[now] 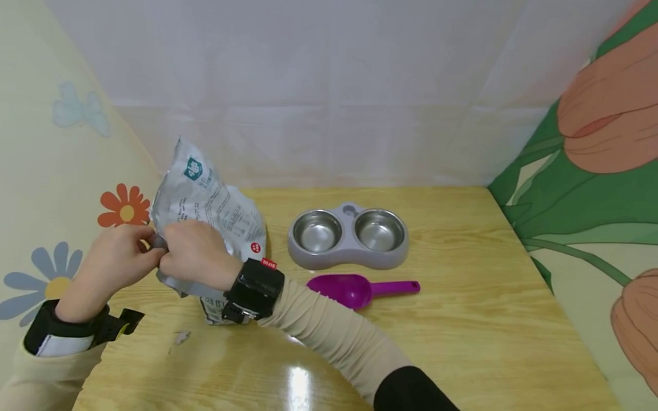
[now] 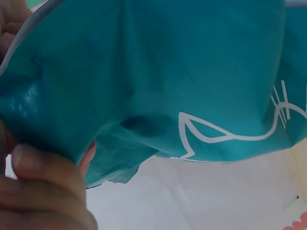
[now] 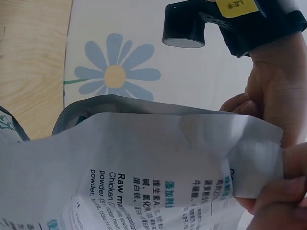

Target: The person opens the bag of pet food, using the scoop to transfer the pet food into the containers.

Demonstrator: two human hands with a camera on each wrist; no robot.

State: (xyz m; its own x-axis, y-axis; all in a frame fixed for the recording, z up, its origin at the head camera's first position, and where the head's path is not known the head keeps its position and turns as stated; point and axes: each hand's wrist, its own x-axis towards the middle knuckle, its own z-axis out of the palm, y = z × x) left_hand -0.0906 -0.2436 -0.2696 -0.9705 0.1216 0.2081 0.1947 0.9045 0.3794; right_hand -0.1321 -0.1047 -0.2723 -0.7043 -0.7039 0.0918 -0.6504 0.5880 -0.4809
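A silver pet food bag [image 1: 226, 211] leans tilted on the left of the table, with printed text on the side facing the head camera. Its other side [image 2: 192, 72] is teal with a white cat outline in the left wrist view. My left hand [image 1: 115, 260] pinches the bag's edge at its left. Close beside it, my right hand [image 1: 197, 251] grips the same edge with curled fingers. In the right wrist view, a gap shows between the two layers of the bag's edge [image 3: 110, 108]. The contents are hidden.
Right of the bag stands a grey double pet bowl [image 1: 349, 260] with two steel bowls. In front of it lies a purple scoop [image 1: 354, 291], partly behind my right forearm. A small torn scrap [image 1: 181, 337] lies on the wooden table [image 1: 488, 319]. A white backdrop rises behind.
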